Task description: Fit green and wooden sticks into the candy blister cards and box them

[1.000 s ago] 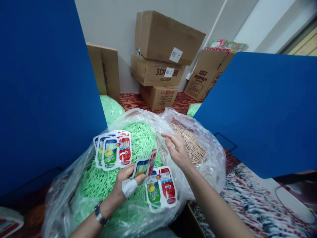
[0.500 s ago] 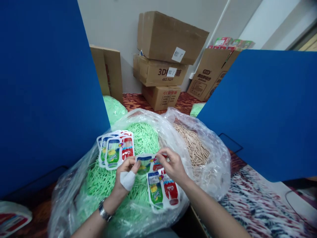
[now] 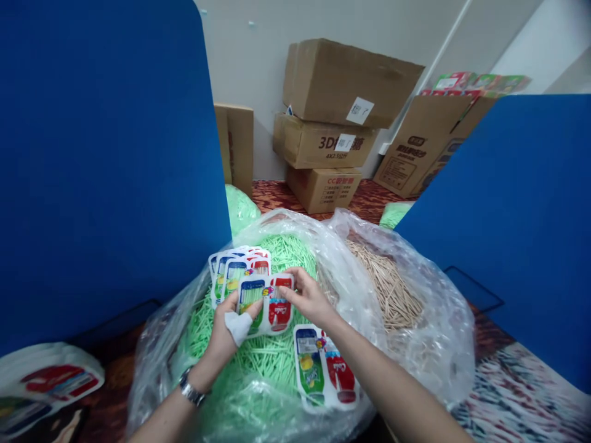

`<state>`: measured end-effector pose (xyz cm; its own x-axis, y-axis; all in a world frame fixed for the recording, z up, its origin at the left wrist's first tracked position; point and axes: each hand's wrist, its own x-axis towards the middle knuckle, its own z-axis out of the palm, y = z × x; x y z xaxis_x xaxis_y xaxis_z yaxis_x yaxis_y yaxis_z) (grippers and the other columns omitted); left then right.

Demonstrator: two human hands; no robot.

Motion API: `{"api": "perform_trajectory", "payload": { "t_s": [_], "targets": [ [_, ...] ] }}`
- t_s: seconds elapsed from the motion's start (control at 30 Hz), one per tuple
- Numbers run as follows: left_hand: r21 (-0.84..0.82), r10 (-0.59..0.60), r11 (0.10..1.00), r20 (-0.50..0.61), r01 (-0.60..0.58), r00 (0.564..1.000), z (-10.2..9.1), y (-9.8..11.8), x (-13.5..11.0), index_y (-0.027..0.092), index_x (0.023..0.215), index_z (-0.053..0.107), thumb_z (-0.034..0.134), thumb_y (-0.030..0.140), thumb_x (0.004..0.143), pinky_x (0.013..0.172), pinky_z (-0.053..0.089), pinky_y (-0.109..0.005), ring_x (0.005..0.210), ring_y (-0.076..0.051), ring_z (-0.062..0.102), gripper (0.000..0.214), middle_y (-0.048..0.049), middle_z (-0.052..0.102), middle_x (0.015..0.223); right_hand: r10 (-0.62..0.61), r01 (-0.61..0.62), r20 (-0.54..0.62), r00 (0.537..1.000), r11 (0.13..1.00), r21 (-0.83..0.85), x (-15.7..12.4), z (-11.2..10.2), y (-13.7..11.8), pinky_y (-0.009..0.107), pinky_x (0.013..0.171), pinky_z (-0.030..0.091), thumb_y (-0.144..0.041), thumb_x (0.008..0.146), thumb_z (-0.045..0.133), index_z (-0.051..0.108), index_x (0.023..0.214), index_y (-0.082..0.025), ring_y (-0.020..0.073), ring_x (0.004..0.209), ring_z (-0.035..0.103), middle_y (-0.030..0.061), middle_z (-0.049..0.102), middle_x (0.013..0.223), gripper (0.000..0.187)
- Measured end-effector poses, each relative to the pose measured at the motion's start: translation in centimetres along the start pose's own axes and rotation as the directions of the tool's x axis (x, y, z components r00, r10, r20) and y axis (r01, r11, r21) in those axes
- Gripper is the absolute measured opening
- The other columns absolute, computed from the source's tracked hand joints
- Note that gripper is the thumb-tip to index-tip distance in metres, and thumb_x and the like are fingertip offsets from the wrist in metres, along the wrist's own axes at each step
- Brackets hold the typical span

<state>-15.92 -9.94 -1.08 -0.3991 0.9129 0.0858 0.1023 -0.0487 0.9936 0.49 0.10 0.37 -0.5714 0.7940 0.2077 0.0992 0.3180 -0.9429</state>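
Between both hands is a twin candy packet [image 3: 281, 311], green Sprite bottle on its left half and red Cola bottle on its right, with thin sticks showing in its windows. My left hand [image 3: 229, 326], with a white wrap at the thumb, grips its left edge. My right hand [image 3: 310, 296] pinches its upper right edge. Just behind it, a fanned pile of like packets [image 3: 234, 275] lies on green candy sticks [image 3: 290, 252] in a clear plastic bag [image 3: 159, 363]. Nearer me, another packet [image 3: 310, 375] rests on the bag's front right part, below my right forearm.
To the right stands a second clear bag with brown sticks [image 3: 388, 286]. Blue panels [image 3: 115, 154] flank both sides. Stacked cartons [image 3: 323, 144] stand against the wall, with an open box [image 3: 410, 147] to their right. More packets [image 3: 60, 381] lie at lower left.
The packet in my hands has come up and tilted to face me, closer to the pile. My right hand has shifted along its right edge. The camera view has swung left.
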Motion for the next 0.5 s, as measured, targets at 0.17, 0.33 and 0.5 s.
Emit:
{"api": "perform_trajectory", "payload": {
  "t_s": [0.17,0.33,0.5],
  "targets": [
    [0.683,0.389,0.705,-0.15,-0.189,0.909,-3.8,-0.6,2.4,0.016,0.108,0.062,0.067,0.047,0.074,0.094,0.042,-0.05,0.109,-0.036,0.052,0.046,-0.0147,0.06,0.114,-0.108,0.089,-0.038,0.993,0.938,-0.334,5.3,3.1,0.8,0.034,0.081,0.047,-0.033,0.082,0.059,0.053,0.11,-0.021,0.0188,0.087,0.061,0.0041,0.064,0.098,0.031],
    [0.758,0.329,0.646,-0.168,-0.091,0.929,-5.3,-3.0,4.2,0.012,0.135,0.039,0.065,0.046,0.075,0.103,0.035,-0.047,0.124,-0.035,0.042,0.074,-0.0192,0.045,0.134,-0.125,0.107,0.014,0.992,0.783,-0.613,9.1,3.9,1.7,0.041,0.099,0.037,-0.047,0.082,0.056,0.046,0.13,-0.014,0.0275,0.117,0.047,0.0153,0.055,0.122,0.059],
    [0.651,0.106,0.753,-0.262,0.095,0.959,-5.4,-4.9,5.2,0.008,0.139,0.03,0.068,0.046,0.07,0.105,0.034,-0.046,0.128,-0.036,0.04,0.088,-0.0227,0.042,0.14,0.062,0.068,0.185,0.981,0.781,-0.621,13.5,4.1,2.3,0.039,0.097,0.038,-0.063,0.083,0.045,0.048,0.131,-0.013,0.0289,0.116,0.051,0.0161,0.056,0.127,0.069]
  ]
}}
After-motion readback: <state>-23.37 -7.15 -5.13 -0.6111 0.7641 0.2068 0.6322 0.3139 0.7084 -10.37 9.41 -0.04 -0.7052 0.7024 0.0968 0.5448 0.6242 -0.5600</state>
